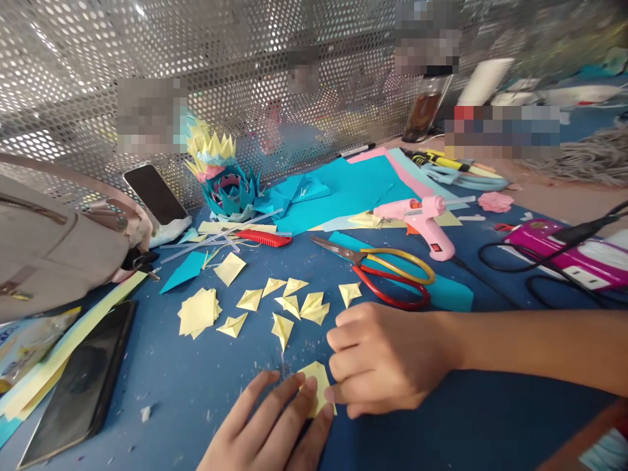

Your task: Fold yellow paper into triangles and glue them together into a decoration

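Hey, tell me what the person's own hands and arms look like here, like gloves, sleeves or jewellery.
The left hand and right hand are both bare: no gloves, and no rings show on the fingers in view. The right forearm has no sleeve, watch or bracelet on the part that shows. The left forearm is out of frame.

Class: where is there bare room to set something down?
Widest: the tabletop between the flat black phone and left hand, bar scraps. A smaller gap, crossed by cords, separates the glue gun from the power strip. Crowded: around the scissors and yellow folded pieces.
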Available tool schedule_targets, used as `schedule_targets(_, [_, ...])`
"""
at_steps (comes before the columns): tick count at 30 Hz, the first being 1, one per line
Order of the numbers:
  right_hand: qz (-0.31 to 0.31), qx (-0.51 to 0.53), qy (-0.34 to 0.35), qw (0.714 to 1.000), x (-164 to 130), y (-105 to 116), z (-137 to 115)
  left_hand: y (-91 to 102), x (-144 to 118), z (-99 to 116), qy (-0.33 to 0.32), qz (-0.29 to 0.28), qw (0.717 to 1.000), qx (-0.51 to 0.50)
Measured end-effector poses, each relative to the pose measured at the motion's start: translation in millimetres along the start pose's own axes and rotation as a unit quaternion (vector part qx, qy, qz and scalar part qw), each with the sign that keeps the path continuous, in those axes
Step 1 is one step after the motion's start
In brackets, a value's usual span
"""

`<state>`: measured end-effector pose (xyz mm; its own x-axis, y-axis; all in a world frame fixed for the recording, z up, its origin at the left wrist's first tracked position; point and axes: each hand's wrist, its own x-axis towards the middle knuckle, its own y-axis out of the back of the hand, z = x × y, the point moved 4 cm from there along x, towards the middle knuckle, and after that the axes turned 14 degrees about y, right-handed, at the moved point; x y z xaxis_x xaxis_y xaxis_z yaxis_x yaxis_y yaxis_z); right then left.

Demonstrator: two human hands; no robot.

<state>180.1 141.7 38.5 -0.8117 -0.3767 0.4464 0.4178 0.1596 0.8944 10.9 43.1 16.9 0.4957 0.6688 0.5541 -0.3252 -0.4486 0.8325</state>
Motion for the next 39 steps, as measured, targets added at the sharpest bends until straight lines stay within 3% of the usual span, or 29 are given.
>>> schedule_targets(2, [-0.013, -0.013, -0.022, 1.0, -1.6, 1.0, 3.8, -2.1, -3.5, 0.7, 0.042, 0.085, 0.994, -0.045])
schedule_targets(4, [-0.02, -0.017, -0.029, 0.999, -2.3, 2.4, 6.2, -7.9, -5.3, 3.9, 0.045, 0.087, 0.994, -0.054])
schedule_targets(8, [-0.016, 0.015, -0.042, 0.999, -1.3, 2.4, 8.1, 0.7, 2.7, 3.1, 0.029, 0.062, 0.997, -0.045])
schedule_targets(10, [0.013, 0.048, -0.076, 0.996, -0.7, 2.1, 9.9, 5.1, 8.6, 3.8, -0.019, -0.023, 0.999, -0.013])
schedule_targets(16, [0.082, 0.048, -0.179, 0.979, 0.8, -1.2, 11.5, 18.8, 12.3, 6.1, -0.044, -0.022, 0.999, 0.024])
schedule_targets(27, [0.071, 0.039, -0.174, 0.981, 8.2, -10.9, 3.7, 19.0, 10.2, 7.1, -0.059, -0.016, 0.998, 0.028])
schedule_targets(34, [0.043, 0.085, -0.105, 0.99, 3.5, -2.5, 10.1, 18.0, 7.9, 9.4, -0.06, -0.019, 0.997, 0.037])
schedule_targets(39, [0.024, 0.107, -0.124, 0.986, -1.7, 3.4, 16.9, 18.1, 8.6, 8.9, -0.048, -0.008, 0.998, 0.034])
